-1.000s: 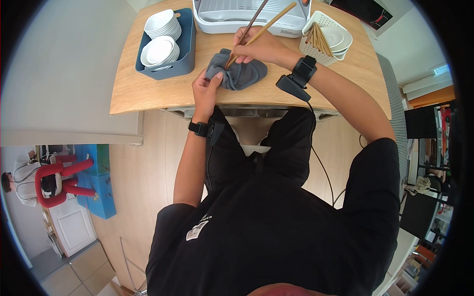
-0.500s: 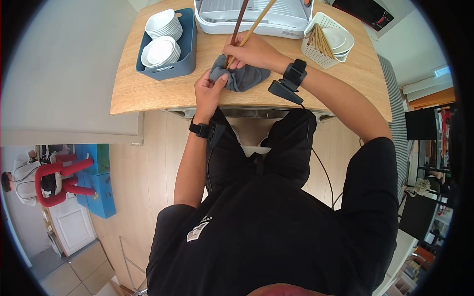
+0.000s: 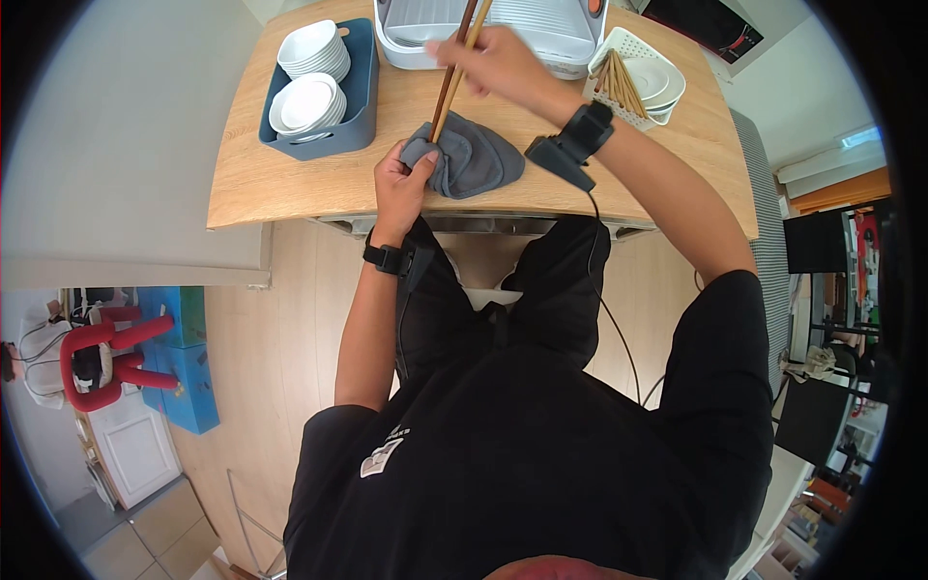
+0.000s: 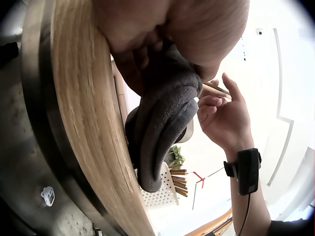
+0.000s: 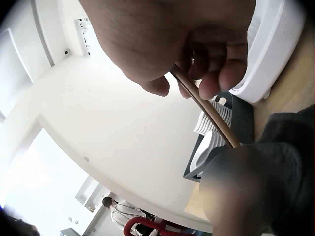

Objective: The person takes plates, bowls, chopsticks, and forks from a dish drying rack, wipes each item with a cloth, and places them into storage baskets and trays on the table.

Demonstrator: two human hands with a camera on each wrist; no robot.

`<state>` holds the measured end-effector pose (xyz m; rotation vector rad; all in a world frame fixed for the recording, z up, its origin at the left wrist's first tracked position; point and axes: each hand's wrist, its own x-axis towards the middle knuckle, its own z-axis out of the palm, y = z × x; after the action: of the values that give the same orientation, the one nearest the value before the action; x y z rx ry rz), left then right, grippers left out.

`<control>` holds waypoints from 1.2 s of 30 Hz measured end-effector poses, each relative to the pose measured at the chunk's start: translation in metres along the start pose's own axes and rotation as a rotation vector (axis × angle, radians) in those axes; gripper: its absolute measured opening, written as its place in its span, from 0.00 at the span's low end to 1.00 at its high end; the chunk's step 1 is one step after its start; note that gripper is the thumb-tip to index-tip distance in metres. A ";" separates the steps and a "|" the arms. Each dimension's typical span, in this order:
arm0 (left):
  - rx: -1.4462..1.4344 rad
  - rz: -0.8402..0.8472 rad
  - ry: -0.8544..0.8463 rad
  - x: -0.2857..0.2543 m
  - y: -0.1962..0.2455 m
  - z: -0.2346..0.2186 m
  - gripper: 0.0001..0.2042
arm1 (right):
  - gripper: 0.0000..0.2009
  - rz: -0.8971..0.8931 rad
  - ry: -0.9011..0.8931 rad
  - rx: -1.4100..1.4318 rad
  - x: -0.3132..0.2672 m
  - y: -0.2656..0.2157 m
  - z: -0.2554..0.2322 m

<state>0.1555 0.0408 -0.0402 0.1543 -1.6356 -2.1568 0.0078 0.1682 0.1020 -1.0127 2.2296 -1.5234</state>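
Well, chopsticks: your pair [image 3: 446, 102] stands steeply tilted over the counter [image 3: 319, 184], lower ends tucked into the folds of the grey cloth [image 3: 474, 162], upper ends running out past the top edge of the head view.
Colours: one stick is dark reddish brown, the other a light yellowish tan; both are long, straight and slim, lying close side by side.
Surface: in the right wrist view they look smooth, the tan one showing broader than the dark one alongside it.
Right hand: your right hand [image 3: 498, 63] is blurred in the head view; the right wrist view shows your thumb and curled fingers holding the chopsticks, which pass between them.
Left hand: your left hand [image 3: 398, 188] grips the grey cloth, thumb on top, just beside where the chopsticks enter it.
Cloth: soft-looking, layered in thick rounded folds, with a stitched line near its hem, spread out to the right of your left hand.
Blue-grey bin: on your left, this bin [image 3: 362, 116] carries two stacks of white bowls [image 3: 311, 43].
Perforated basket: on your right, this white basket [image 3: 616, 37] holds white plates [image 3: 646, 77] and a leaning chopstick bundle [image 3: 619, 82].
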 end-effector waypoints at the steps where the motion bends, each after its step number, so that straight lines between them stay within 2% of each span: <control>1: 0.000 -0.008 0.007 0.000 0.000 0.001 0.12 | 0.24 0.003 -0.005 -0.005 0.003 -0.003 -0.012; 3: -0.004 -0.016 0.017 0.000 0.001 0.001 0.12 | 0.21 -0.108 0.016 0.013 0.008 -0.013 -0.033; 4: 0.011 -0.008 0.011 0.000 0.001 0.000 0.11 | 0.21 -0.105 0.011 0.009 0.006 -0.022 -0.038; 6: 0.022 0.000 0.008 0.000 0.002 0.000 0.11 | 0.14 -0.017 0.093 0.043 -0.001 -0.038 -0.046; 7: 0.021 0.001 0.005 -0.001 0.003 0.001 0.11 | 0.14 -0.014 0.088 0.039 -0.002 -0.037 -0.050; 9: 0.017 -0.002 0.011 -0.002 0.004 0.002 0.11 | 0.14 -0.164 0.084 0.074 -0.004 -0.034 -0.056; 11: -0.006 0.008 0.010 -0.002 0.002 0.002 0.12 | 0.14 -0.143 0.084 0.073 -0.014 -0.049 -0.057; 13: -0.008 0.004 0.015 -0.001 0.000 0.001 0.12 | 0.14 -0.084 0.138 -0.043 -0.018 -0.055 -0.059; 19: -0.061 0.006 0.059 -0.001 0.001 0.002 0.12 | 0.12 -0.149 0.124 0.108 -0.020 -0.048 -0.076; 22: -0.118 0.011 0.072 0.001 -0.004 -0.002 0.12 | 0.13 -0.162 0.267 0.187 -0.031 -0.048 -0.080; 25: -0.181 0.003 0.086 0.002 -0.001 0.001 0.12 | 0.16 -0.197 0.312 0.167 -0.050 -0.012 -0.076; 26: -0.201 0.002 0.101 0.002 0.000 0.002 0.12 | 0.13 -0.084 0.303 0.228 -0.063 -0.008 -0.068; 27: -0.202 0.001 0.104 0.002 -0.002 0.000 0.12 | 0.13 -0.081 0.300 0.228 -0.074 0.000 -0.060; 29: -0.085 -0.050 0.097 0.000 -0.006 -0.009 0.12 | 0.13 0.067 0.322 0.313 -0.095 0.022 -0.042; 30: -0.082 -0.053 0.103 0.001 -0.009 -0.009 0.12 | 0.13 0.070 0.317 0.318 -0.106 0.032 -0.035; 32: -0.115 0.012 0.063 0.002 -0.010 -0.007 0.11 | 0.13 0.177 0.369 0.444 -0.125 0.049 -0.023; 36: -0.031 -0.045 0.091 0.000 -0.008 -0.009 0.12 | 0.12 0.186 0.489 0.559 -0.151 0.065 -0.010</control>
<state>0.1559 0.0345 -0.0505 0.2791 -1.5614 -2.1741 0.0857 0.2904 0.0231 -0.2794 1.8870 -2.2940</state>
